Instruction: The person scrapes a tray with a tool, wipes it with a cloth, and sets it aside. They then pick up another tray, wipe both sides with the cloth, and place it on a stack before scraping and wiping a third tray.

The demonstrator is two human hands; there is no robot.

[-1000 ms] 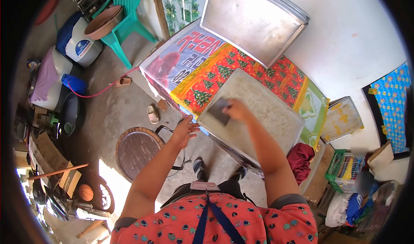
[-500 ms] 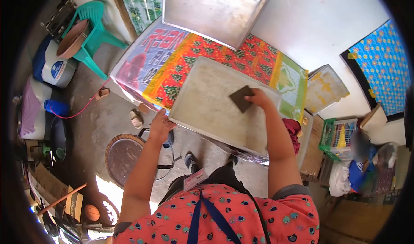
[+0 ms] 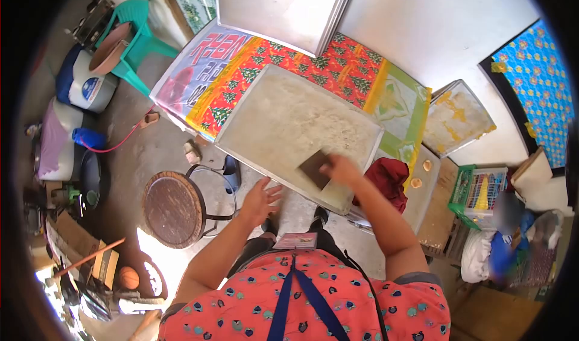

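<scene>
A large metal tray (image 3: 271,106) with a pale, smeared surface lies on the table. Loose, crumb-like residue shows over its right half. My right hand (image 3: 344,173), slightly blurred, pinches a thin dark square pad (image 3: 314,169) by its right side. The pad is over the tray's near right part, close to the front rim. Just off the near edge of the tray, my left hand (image 3: 259,202) is open with fingers spread and nothing in it. A maroon cloth (image 3: 389,181) is bunched beside the tray's right end.
Stacked metal trays (image 3: 277,12) lean at the back wall; another stained tray (image 3: 459,118) leans at the right. A round wooden-topped stool (image 3: 174,209) stands on the floor at left, near a green chair (image 3: 136,45). A green crate (image 3: 479,196) sits at far right.
My right hand has brought the pad toward the tray's front edge. My left hand has left the tray's front left corner and moved right, fingers spreading. The view has shifted slightly.
</scene>
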